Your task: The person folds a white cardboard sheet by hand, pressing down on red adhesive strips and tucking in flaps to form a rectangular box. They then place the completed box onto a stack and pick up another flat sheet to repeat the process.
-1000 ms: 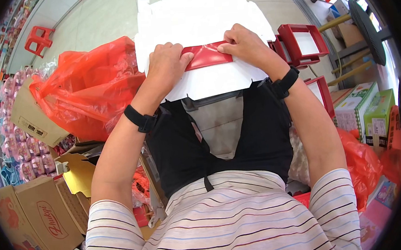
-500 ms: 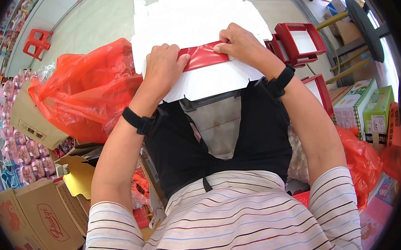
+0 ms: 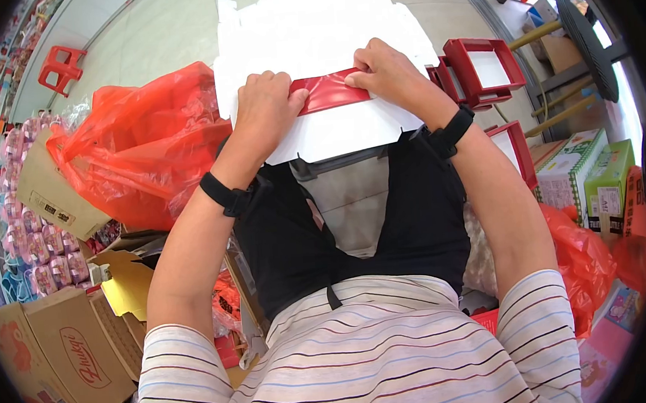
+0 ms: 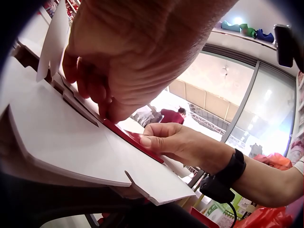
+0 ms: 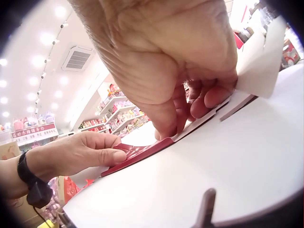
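Over the lap lies a large white cardboard sheet [image 3: 319, 33] with notched edges, and across it a glossy red flap [image 3: 328, 92] is folded up. My left hand [image 3: 265, 104] grips the left end of this flap, thumb on the red face and fingers curled over behind it. At the other end, my right hand [image 3: 393, 74] pinches the flap in the same way. Both thumbs point inward in the head view. The right wrist view shows the red flap [image 5: 142, 152] standing as a narrow ridge from the white surface, with the left hand [image 5: 78, 154] at its end.
A red plastic bag [image 3: 154, 146] bulges on the left, above a brown carton [image 3: 79, 353]. Red-rimmed boxes [image 3: 487, 70] with white insides stand at the right, near a green carton [image 3: 611, 189]. A red stool [image 3: 61, 68] stands far left.
The hands, sheet and flap have shifted slightly left in the head view since a second ago, together with the surroundings. Both hands keep their hold on the flap.
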